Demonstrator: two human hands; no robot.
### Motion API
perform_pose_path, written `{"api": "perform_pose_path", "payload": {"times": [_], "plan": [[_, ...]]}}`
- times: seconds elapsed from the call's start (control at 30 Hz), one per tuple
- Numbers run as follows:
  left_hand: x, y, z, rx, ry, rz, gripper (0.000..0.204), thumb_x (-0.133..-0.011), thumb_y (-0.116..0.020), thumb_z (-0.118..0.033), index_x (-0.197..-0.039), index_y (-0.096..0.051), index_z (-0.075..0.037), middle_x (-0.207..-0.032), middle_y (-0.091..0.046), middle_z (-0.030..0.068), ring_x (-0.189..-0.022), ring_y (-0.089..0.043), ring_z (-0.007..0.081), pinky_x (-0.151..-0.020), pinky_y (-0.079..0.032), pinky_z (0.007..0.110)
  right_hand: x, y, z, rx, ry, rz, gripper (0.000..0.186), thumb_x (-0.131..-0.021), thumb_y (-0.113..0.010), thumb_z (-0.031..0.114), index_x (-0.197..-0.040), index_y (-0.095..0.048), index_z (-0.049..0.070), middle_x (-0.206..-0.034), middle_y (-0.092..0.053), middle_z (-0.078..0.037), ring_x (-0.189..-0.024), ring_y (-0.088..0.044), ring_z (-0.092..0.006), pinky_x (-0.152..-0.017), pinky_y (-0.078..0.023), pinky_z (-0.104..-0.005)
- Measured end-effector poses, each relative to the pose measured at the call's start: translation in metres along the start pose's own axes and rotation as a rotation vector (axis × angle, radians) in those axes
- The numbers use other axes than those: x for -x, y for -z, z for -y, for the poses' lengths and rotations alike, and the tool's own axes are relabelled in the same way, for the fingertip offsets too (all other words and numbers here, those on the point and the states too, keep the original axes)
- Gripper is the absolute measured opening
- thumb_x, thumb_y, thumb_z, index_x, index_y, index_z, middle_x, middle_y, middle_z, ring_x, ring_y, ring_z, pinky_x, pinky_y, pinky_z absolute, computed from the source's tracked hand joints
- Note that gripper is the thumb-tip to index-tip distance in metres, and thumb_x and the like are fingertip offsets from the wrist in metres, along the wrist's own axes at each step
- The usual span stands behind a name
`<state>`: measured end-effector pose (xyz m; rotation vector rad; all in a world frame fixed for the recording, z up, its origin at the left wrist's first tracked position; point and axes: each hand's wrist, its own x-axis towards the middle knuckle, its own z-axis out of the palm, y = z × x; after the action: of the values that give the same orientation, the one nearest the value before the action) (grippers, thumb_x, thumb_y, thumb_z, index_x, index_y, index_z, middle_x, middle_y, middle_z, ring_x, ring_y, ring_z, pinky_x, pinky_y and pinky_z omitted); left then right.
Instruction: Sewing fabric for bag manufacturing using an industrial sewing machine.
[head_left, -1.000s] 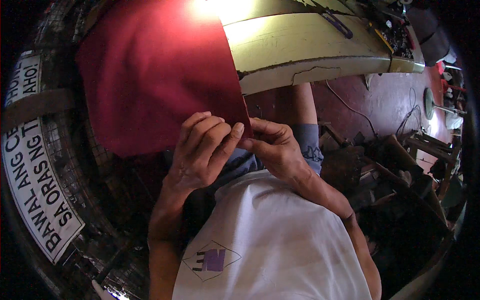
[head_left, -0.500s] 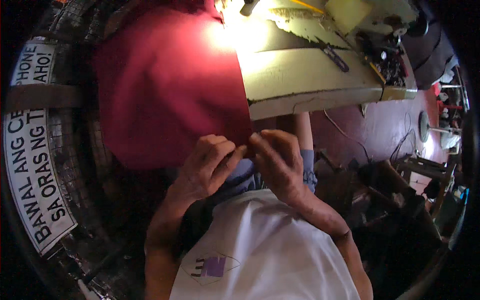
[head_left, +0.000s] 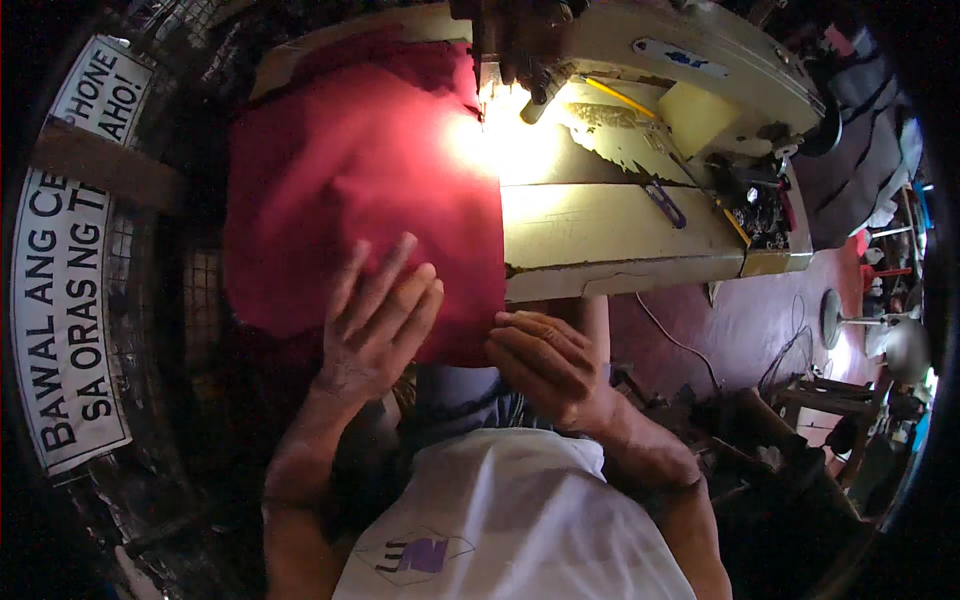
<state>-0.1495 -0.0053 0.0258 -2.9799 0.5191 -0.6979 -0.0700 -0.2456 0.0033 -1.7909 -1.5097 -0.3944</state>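
Observation:
A large maroon cloth (head_left: 320, 170) lies over the left part of a sewing machine's cream table (head_left: 620, 240), its near part hanging toward my lap. My left hand (head_left: 375, 320) is open on or just above the cloth, fingers stretched toward the lit machine head. My right hand (head_left: 550, 365) pinches the cloth's lower right corner, fingertips at its edge. The sewing machine (head_left: 590, 35) stands at the top, its lamp glaring on cloth and table beside the needle area.
Purple snips (head_left: 665, 205), a yellow stick (head_left: 615, 95) and a yellow foam block (head_left: 695, 115) lie by the machine. Dark wire mesh with a white sign (head_left: 50, 340) is at left. Cords, wooden frames (head_left: 830, 400) and a round-based stand (head_left: 830, 320) are at right.
My left hand has left the cloth's corner, moved leftward and spread its fingers, while my right hand keeps hold. The view has tilted up, showing more of the machine.

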Motion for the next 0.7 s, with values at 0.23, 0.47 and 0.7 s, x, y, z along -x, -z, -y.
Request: {"api": "perform_pose_path", "payload": {"times": [0.23,0.47,0.7], "plan": [[-0.009,0.001,0.009,0.262,-0.108,0.308,0.035,-0.078,-0.069,-0.019,-0.11,-0.068,-0.004,-0.116,-0.062,0.0102,-0.118,-0.056,0.0283,-0.106,-0.042,0.047,0.032,-0.037,-0.004,-0.139,-0.169,-0.033,0.045,-0.065,-0.069,0.0,-0.11,-0.067,-0.005,-0.11,-0.066,-0.019,-0.107,-0.067,-0.0367,-0.089,-0.059,-0.0438],[-0.079,-0.045,0.051,0.535,0.069,0.13,0.057,-0.082,-0.073,-0.032,-0.13,-0.057,-0.005,-0.133,-0.056,0.0167,-0.129,-0.047,0.0371,-0.113,-0.035,0.052,0.031,-0.04,-0.003,-0.228,-0.259,-0.077,0.037,-0.07,-0.07,-0.002,-0.107,-0.07,-0.004,-0.108,-0.068,-0.018,-0.107,-0.068,-0.036,-0.089,-0.06,-0.0435],[-0.077,-0.083,0.062,0.417,0.074,0.111,0.061,-0.082,-0.073,-0.029,-0.134,-0.055,-0.004,-0.143,-0.05,0.0171,-0.138,-0.042,0.0359,-0.118,-0.029,0.054,0.025,-0.037,-0.004,-0.318,-0.311,-0.073,0.034,-0.073,-0.073,-0.004,-0.107,-0.07,-0.004,-0.104,-0.069,-0.018,-0.106,-0.069,-0.0356,-0.089,-0.06,-0.0432]]}}
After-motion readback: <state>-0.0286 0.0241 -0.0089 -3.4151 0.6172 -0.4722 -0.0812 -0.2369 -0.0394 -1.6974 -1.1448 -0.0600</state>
